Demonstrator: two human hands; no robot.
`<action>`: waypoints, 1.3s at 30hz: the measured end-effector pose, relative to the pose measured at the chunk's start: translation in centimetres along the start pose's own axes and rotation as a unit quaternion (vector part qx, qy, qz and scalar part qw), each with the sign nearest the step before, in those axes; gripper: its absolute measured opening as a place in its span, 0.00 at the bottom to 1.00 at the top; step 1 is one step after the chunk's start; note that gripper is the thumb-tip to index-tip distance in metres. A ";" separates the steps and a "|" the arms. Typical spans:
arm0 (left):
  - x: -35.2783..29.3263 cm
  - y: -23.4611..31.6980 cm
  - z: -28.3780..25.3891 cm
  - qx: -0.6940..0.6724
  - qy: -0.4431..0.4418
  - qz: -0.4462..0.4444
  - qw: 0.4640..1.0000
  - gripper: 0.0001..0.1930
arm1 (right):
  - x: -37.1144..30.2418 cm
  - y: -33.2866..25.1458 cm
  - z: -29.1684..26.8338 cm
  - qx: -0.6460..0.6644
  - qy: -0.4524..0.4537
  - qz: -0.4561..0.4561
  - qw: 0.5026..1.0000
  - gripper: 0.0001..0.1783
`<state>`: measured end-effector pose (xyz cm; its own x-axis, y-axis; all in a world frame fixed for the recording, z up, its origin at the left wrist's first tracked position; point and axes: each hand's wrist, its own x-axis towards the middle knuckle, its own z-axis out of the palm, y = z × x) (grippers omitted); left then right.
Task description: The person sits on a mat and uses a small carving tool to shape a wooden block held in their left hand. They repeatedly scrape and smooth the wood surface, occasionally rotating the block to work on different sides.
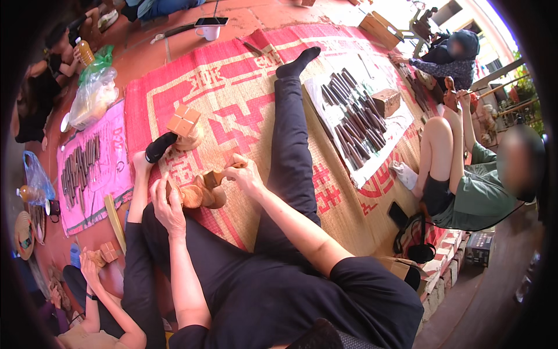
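A rounded, carved piece of light-brown wood (197, 195) lies above my lap, between my bent left leg and outstretched right leg. My left hand (168, 200) is wrapped round its left end. At the right end, my right hand (245, 177) has its fingers closed on a small brown, flat-looking piece (213, 178) that meets the wood. What kind of piece this is, I cannot make out. Beyond my hands, beside my left foot, another wooden work (187, 138) stands on the mat, with a squared orange-brown block (183, 120) on top.
The red and straw-coloured mat (232, 104) spreads under my legs. Several dark-handled carving tools (354, 119) and a brick (386, 103) lie on a white sheet at right. More tools (81, 166) cover a pink cloth at left. People sit on both sides; a mug (210, 32) stands far off.
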<state>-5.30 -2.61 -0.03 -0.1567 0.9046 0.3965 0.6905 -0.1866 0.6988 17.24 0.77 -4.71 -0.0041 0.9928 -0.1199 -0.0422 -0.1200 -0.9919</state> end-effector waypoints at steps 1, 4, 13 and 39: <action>0.1 -0.1 -0.1 0.000 0.003 -0.004 1.000 0.18 | -0.9 -2.3 -0.5 -0.009 -0.012 0.074 0.997 0.08; 0.6 0.2 0.2 0.000 -0.002 -0.003 1.000 0.18 | -2.2 -2.4 -1.7 -0.048 -0.036 0.075 0.995 0.08; 0.4 0.8 0.6 0.022 -0.020 0.010 1.000 0.18 | -0.2 -1.3 -2.5 -0.019 -0.022 0.003 1.000 0.08; 0.3 1.1 0.3 -0.005 -0.016 -0.001 1.000 0.19 | 0.1 -1.5 -4.2 0.015 -0.122 0.056 0.991 0.06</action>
<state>-4.36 -2.45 0.69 -0.1347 0.9165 0.3766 0.6832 -0.1894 0.7052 21.53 1.01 -3.40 -0.2523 0.9441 -0.2124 -0.0579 -0.2338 -0.9705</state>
